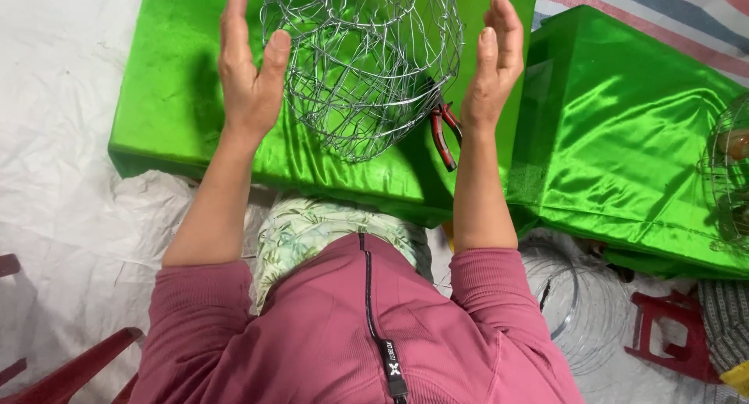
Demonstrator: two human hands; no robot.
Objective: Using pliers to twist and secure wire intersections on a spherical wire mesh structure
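2 bare hands stand upright on either side of a rounded wire mesh cage that sits on the green satin-covered bench, toward its far edge: the left hand is just beside the mesh with fingers straight and together, thumb apart, and the right hand is near its other side, fingers together and slightly curled, gripping nothing. Red-handled pliers lie on the bench against the cage's near right side, close to the right wrist.
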